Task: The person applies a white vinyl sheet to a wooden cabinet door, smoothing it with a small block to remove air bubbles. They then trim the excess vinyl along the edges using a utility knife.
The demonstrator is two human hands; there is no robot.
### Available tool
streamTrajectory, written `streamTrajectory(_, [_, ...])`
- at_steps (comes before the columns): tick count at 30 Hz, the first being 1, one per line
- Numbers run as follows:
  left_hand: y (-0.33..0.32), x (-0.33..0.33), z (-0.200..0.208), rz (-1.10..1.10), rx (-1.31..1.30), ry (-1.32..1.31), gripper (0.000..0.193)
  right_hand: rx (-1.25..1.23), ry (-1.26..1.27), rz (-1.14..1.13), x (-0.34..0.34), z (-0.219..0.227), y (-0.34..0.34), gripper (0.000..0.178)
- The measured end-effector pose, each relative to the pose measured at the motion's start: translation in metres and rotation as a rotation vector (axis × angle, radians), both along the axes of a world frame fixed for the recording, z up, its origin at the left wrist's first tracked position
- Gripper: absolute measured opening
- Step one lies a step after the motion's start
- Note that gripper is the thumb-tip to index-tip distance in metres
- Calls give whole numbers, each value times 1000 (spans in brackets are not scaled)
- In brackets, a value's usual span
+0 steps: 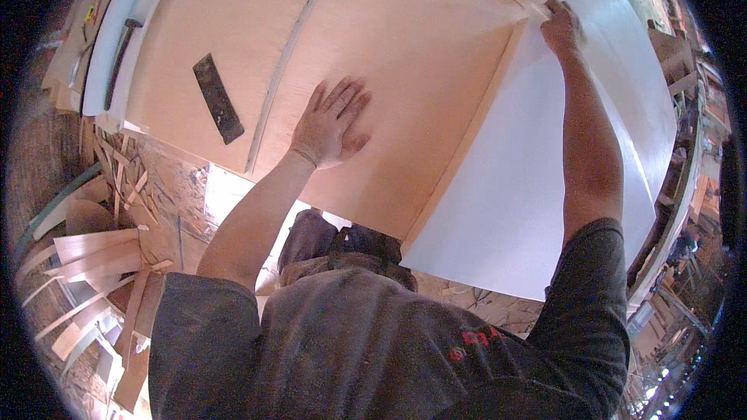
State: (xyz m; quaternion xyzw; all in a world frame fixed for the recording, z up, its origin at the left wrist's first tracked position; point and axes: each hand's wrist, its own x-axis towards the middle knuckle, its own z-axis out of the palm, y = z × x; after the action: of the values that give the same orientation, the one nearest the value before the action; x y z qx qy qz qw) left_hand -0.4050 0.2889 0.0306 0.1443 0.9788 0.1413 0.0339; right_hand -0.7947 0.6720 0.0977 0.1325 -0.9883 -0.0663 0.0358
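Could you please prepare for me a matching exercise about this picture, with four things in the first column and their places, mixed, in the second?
Things:
1. left hand
2. right hand
3. dark flat plate
4. dark long-handled tool

Places:
A. on the white surface at the picture's far left
B. near the far end of the pale wooden strip
C. spread, palm down, on the tan panel
D. on the tan panel, left of the left hand

Right pairs: 1-C, 2-B, 3-D, 4-A
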Motion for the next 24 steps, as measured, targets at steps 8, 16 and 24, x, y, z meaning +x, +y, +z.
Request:
streamTrajectory(8, [-1,-1,-18,-13,-113,79,77,-8,-15,-134,135,17,-20,30])
streamTrajectory(16, [-3,-1,-29,-23,-220,178,77,-75,-142,-83,421,37,-78,11])
streamTrajectory(24, [-2,-7,-38,-9,-179,190,77,-262,-362,-165,710,11,-108,15])
